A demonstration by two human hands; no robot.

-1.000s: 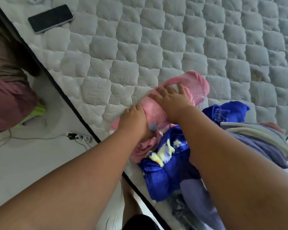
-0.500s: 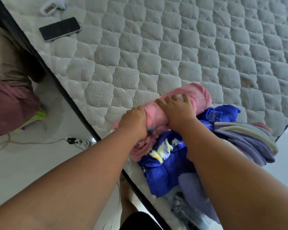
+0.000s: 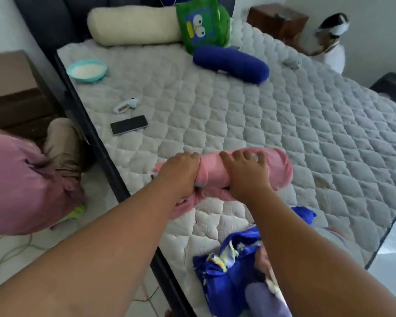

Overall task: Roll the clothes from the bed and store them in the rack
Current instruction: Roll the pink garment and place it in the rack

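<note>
A pink garment (image 3: 277, 170), rolled into a thick tube, lies across the near part of the quilted mattress (image 3: 238, 115). My left hand (image 3: 181, 173) grips the roll's left end, with loose pink cloth hanging below it. My right hand (image 3: 245, 173) presses down on the middle of the roll, fingers curled over its top. A heap of blue patterned clothes (image 3: 226, 275) lies near the mattress corner under my right forearm, with a lilac piece (image 3: 263, 300) beside it. No rack is in view.
On the mattress lie a black phone (image 3: 129, 125), a small white device (image 3: 126, 105), a teal bowl (image 3: 86, 70), a cream bolster (image 3: 133, 27), a green plush cushion (image 3: 204, 24) and a blue bolster (image 3: 231, 64). A person in pink (image 3: 21, 186) crouches left of the bed.
The view has lifted, showing the far end of the bed. The pink roll now lies apart from the blue heap, farther up the mattress, with both hands still on it.
</note>
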